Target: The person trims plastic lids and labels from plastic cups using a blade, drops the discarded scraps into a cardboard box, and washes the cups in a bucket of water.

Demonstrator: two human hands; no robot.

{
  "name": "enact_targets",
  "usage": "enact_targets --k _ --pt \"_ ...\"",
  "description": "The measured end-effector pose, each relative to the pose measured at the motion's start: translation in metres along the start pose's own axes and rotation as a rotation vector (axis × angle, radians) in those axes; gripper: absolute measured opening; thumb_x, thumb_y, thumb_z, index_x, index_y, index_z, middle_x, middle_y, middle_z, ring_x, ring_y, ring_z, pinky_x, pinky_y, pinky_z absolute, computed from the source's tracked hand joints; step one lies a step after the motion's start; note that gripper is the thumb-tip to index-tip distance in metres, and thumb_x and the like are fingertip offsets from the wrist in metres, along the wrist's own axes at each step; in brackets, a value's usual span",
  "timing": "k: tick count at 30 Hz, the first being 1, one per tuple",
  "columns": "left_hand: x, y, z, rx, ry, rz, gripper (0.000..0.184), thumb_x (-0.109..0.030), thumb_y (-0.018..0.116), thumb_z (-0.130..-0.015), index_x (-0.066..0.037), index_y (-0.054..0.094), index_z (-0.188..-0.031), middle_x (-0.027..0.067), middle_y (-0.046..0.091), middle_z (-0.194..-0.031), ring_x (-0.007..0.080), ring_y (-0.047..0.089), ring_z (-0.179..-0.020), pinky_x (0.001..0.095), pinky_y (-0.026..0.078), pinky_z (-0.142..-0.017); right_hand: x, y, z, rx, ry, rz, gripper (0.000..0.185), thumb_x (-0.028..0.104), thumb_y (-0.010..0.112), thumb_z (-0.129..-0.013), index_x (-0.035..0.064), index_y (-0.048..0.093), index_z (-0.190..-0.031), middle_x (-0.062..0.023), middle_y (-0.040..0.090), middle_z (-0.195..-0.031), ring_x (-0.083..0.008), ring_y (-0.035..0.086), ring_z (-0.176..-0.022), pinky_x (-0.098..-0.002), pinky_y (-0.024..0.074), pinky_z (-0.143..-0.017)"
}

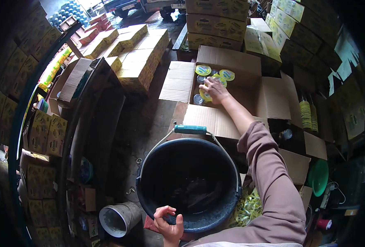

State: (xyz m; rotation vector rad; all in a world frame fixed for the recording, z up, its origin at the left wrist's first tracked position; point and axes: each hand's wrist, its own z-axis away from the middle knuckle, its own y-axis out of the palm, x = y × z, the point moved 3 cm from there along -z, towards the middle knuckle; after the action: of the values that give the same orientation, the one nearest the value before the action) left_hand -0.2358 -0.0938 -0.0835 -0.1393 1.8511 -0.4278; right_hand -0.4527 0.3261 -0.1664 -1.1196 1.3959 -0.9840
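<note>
Right hand (215, 89) curls over round cups (203, 70) in corrugated box (240, 59), grip unclear; left hand (169, 226), half-open, beside round bucket (157, 164).

Round cups with printed yellow-green lids (203, 70) are lying in the open cardboard carton (244, 96), clustering loosely between eight and twelve o'clock, several lids facing up. Clear, rounded cups (198, 99) are showing at eight and ten o'clock.

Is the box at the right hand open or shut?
Open: the box has its flaps spread outward, and the right hand is inside at the cups.
</note>
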Motion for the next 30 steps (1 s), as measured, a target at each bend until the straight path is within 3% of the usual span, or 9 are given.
enact_targets --k 5,9,13,15,19,21,25,26,30 --pt "0.001 -0.001 0.001 0.007 0.019 0.000 0.038 -0.028 0.065 -0.074 -0.006 0.045 -0.098 0.0070 0.054 -0.078 0.0133 0.049 -0.062 0.0242 0.038 -0.056 -0.002 -0.025 0.030 -0.047 0.253 -0.260 0.063 0.021 0.069 -0.049 0.0171 0.053 -0.109 -0.0090 0.047 -0.099 -0.0246 0.042 -0.104 -0.0357 0.0337 -0.090" --pt "0.000 0.001 -0.001 0.042 0.006 0.051 0.037 -0.024 0.063 -0.076 -0.006 0.044 -0.102 0.0048 0.051 -0.082 0.0108 0.046 -0.065 0.0234 0.035 -0.061 -0.010 -0.059 0.052 -0.066 0.495 -0.481 0.067 0.028 0.069 -0.047 0.0147 0.052 -0.111 -0.0116 0.045 -0.103 -0.0266 0.046 -0.103 -0.0393 0.0386 -0.087" --pt "-0.002 0.000 -0.002 0.073 0.033 0.015 0.037 -0.015 0.062 -0.074 -0.007 0.043 -0.105 0.0036 0.050 -0.082 0.0095 0.045 -0.065 0.0231 0.035 -0.061 -0.012 -0.136 0.100 -0.370 0.496 -0.535 0.066 0.024 0.072 -0.048 0.0123 0.053 -0.110 -0.0123 0.045 -0.101 -0.0280 0.055 -0.089 -0.0367 0.0478 -0.081" --pt "-0.005 0.001 -0.005 0.027 0.090 -0.006 0.039 -0.010 0.066 -0.070 -0.006 0.044 -0.102 0.0060 0.054 -0.077 0.0141 0.048 -0.059 0.0255 0.036 -0.053 0.004 -0.187 0.135 -0.491 0.463 -0.526 0.067 0.023 0.075 -0.049 0.0110 0.052 -0.111 -0.0115 0.047 -0.095 -0.0269 0.055 -0.087 -0.0351 0.0473 -0.081" --pt "-0.009 0.001 -0.005 0.027 0.146 0.023 0.044 -0.006 0.067 -0.067 -0.006 0.043 -0.104 0.0054 0.053 -0.078 0.0138 0.047 -0.060 0.0252 0.038 -0.056 0.047 -0.267 0.205 -0.620 0.305 -0.579 0.076 0.017 0.079 -0.048 0.0096 0.048 -0.117 -0.0112 0.050 -0.094 -0.0249 0.054 -0.086 -0.0340 0.0466 -0.081" --pt "-0.017 -0.001 -0.006 0.115 0.107 0.068 0.050 -0.006 0.066 -0.067 -0.006 0.040 -0.110 0.0040 0.050 -0.086 0.0121 0.045 -0.070 0.0253 0.036 -0.066 0.080 -0.294 0.237 -0.633 0.300 -0.740 0.084 0.019 0.080 -0.048 0.0069 0.041 -0.122 -0.0134 0.052 -0.095 -0.0264 0.055 -0.087 -0.0345 0.0462 -0.079" --pt "-0.050 -0.004 0.001 0.253 0.250 0.153 0.070 -0.008 0.073 -0.061 -0.006 0.035 -0.119 0.0070 0.048 -0.102 0.0153 0.047 -0.088 0.0280 0.036 -0.077 0.142 -0.309 0.289 -0.494 0.262 -1.021 0.090 0.019 0.082 -0.046 0.0009 0.038 -0.123 -0.0146 0.055 -0.096 -0.0259 0.057 -0.087 -0.0327 0.0459 -0.081" --pt "-0.063 -0.002 0.007 0.324 0.288 0.203 0.074 -0.010 0.075 -0.058 -0.005 0.033 -0.120 0.0085 0.048 -0.107 0.0169 0.048 -0.093 0.0284 0.037 -0.079 0.154 -0.308 0.299 -0.510 0.196 -0.915 0.094 0.025 0.084 -0.046 0.0014 0.038 -0.125 -0.0103 0.056 -0.096 -0.0172 0.057 -0.083 -0.0279 0.0485 -0.076" --pt "-0.103 0.014 0.038 0.528 0.391 0.232 0.078 -0.015 0.076 -0.058 -0.002 0.031 -0.120 0.0160 0.049 -0.109 0.0268 0.050 -0.101 0.0343 0.040 -0.084 0.194 -0.311 0.330 -0.461 0.262 -1.149 0.093 0.024 0.085 -0.045 0.0007 0.039 -0.123 -0.0096 0.056 -0.097 -0.0167 0.057 -0.085 -0.0275 0.0469 -0.079"
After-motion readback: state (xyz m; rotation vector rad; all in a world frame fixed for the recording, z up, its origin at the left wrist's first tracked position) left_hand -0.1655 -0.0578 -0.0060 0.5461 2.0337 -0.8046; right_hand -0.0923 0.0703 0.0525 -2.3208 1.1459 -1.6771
